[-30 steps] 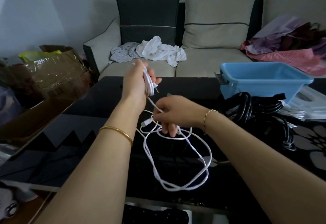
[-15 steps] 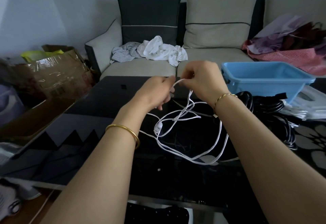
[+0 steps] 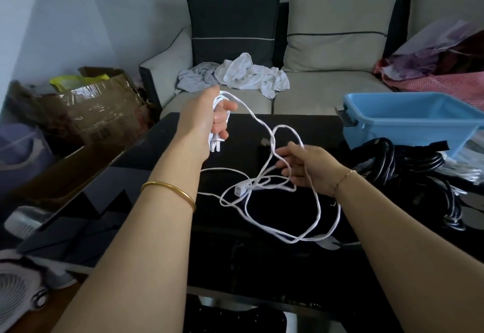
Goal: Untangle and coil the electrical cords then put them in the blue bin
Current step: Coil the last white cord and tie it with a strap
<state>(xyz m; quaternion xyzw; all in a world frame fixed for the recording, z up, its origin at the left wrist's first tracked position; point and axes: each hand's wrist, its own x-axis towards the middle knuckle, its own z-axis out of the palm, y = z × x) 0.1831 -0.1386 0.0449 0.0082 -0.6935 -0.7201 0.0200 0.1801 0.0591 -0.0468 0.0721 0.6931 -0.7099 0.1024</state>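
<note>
My left hand is raised above the black table and grips a small bundle of white cord with its plug hanging below the palm. The rest of the white cord trails down in tangled loops, with an inline switch box resting on the table. My right hand is lower and to the right, fingers loosely curled, with a strand of the cord running through them. The blue bin stands at the table's back right, with nothing visible inside. A heap of black cords lies in front of it.
A sofa with crumpled clothes runs along the far side. A taped cardboard box stands at the left. A small white fan is at the lower left. Bags of fabric pile up at the right.
My hands have come apart: the left went up and left with the coiled bundle, the right dropped down and right along the cord. The loops have spread out over the table.
</note>
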